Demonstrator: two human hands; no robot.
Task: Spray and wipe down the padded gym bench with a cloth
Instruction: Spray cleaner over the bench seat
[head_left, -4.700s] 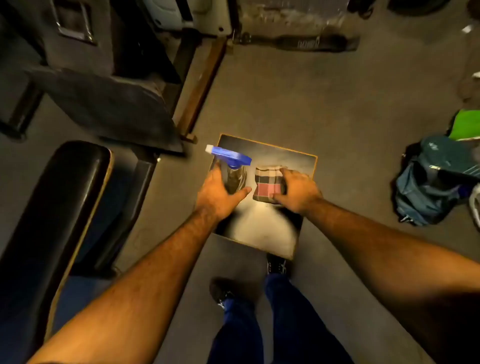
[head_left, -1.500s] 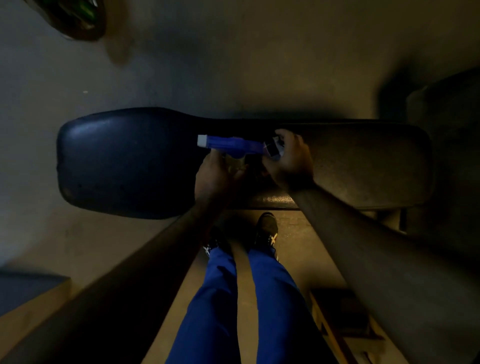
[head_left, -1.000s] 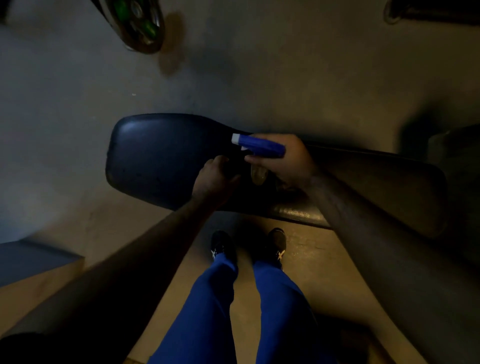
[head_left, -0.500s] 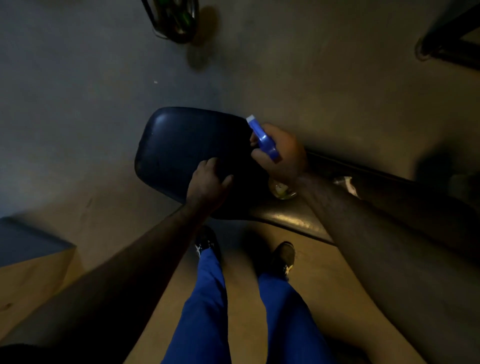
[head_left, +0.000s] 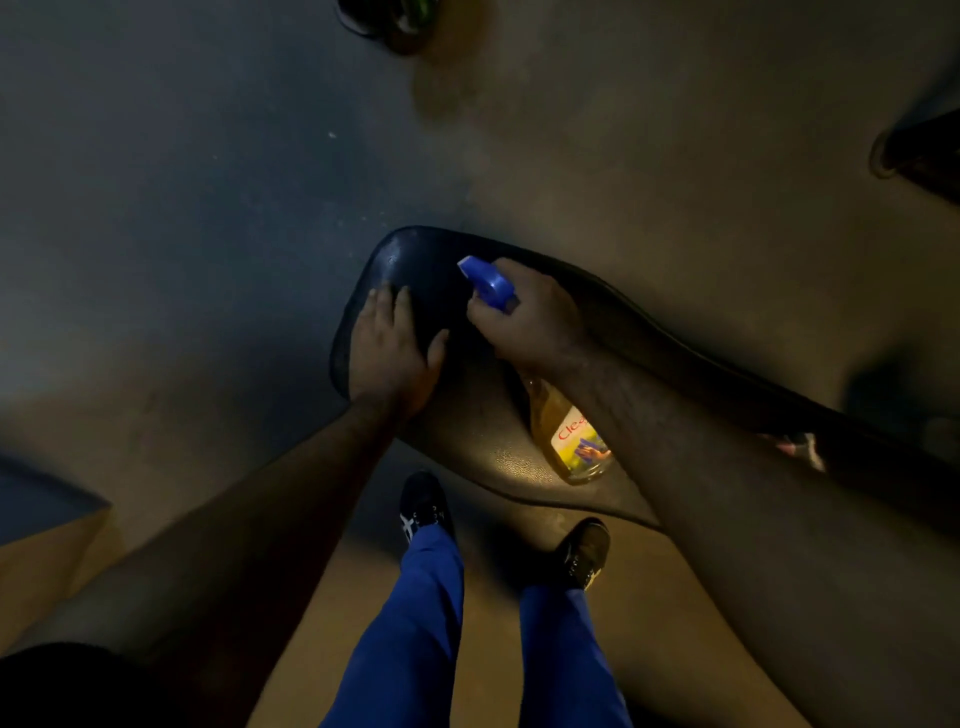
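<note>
The black padded bench (head_left: 467, 431) runs from the middle of the view out to the right. My left hand (head_left: 389, 353) lies flat on its wide left end, fingers straight. My right hand (head_left: 530, 322) grips the neck of a spray bottle (head_left: 571, 436) of yellow liquid; its blue trigger head (head_left: 485, 280) points up-left over the pad. A checked cloth (head_left: 800, 447) lies on the bench to the right, partly hidden behind my right forearm.
My legs in blue trousers and dark shoes (head_left: 423, 506) stand close against the bench's near side. A round dark object (head_left: 400, 21) sits on the floor at the top edge. Dark equipment (head_left: 924, 150) shows at the upper right. Bare floor surrounds the bench.
My right hand has taken the bottle over from the left and tilted its nozzle toward the pad's end. My left hand has spread flat on the pad. The cloth now lies on the bench.
</note>
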